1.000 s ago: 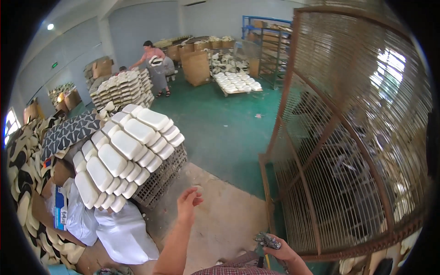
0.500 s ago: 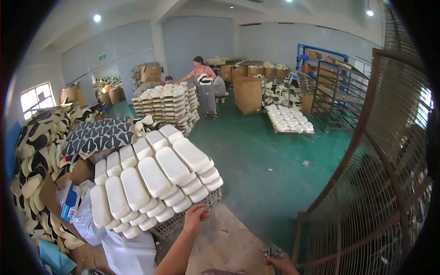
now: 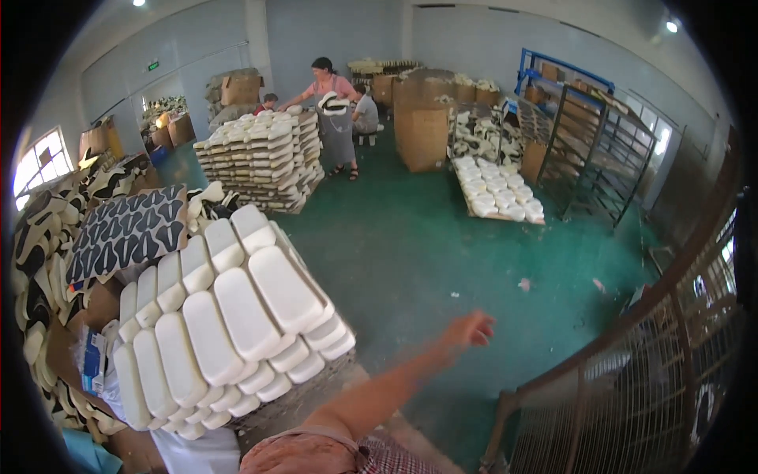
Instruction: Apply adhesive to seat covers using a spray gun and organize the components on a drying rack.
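Observation:
My left hand reaches out to the right over the green floor, at the end of a long bare forearm. Its fingers are loosely bent and somewhat apart, and I see nothing in them. Left of that arm rises a stack of white, rounded foam pads, laid in several overlapping layers; the hand is well apart from it. My right hand is out of view.
A wire-mesh rack curves along the right side. A patterned black-and-white sheet lies behind the foam pads. Further back, a person in a grey apron stands beside another stack. A large cardboard box stands beyond.
My left hand has swung from beside the foam stack to the right, over the floor. My right hand, which held a small grey object, has left the view. The view has turned and shifted closer.

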The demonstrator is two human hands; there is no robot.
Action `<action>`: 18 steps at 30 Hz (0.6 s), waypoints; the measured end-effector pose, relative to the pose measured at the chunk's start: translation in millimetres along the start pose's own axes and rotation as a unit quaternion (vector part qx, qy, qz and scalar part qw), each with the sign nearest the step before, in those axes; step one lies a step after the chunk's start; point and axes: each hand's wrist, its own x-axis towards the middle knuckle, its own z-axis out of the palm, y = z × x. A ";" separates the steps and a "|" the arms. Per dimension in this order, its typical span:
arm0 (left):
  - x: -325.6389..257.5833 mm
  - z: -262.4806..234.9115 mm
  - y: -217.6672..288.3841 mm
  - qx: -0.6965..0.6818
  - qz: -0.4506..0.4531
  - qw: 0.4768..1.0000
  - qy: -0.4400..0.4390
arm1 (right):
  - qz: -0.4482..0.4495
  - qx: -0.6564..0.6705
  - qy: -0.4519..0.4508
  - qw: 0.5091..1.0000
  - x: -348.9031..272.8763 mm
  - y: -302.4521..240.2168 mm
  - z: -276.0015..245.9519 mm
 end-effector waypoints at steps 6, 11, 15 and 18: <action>82.3 54.3 -14.6 0.066 -0.085 0.991 -0.077 | -0.038 0.046 -0.040 0.997 49.5 -14.7 4.6; 132.3 113.2 -26.5 0.087 -0.084 0.985 -0.123 | -0.079 0.200 -0.115 0.970 88.5 -25.0 -31.4; 189.7 196.1 -30.6 0.126 0.019 0.976 -0.179 | -0.135 0.052 0.088 0.986 134.6 29.8 -67.5; 227.0 266.0 -18.1 0.144 0.090 0.968 -0.187 | -0.013 0.153 0.128 0.980 108.1 3.0 -79.1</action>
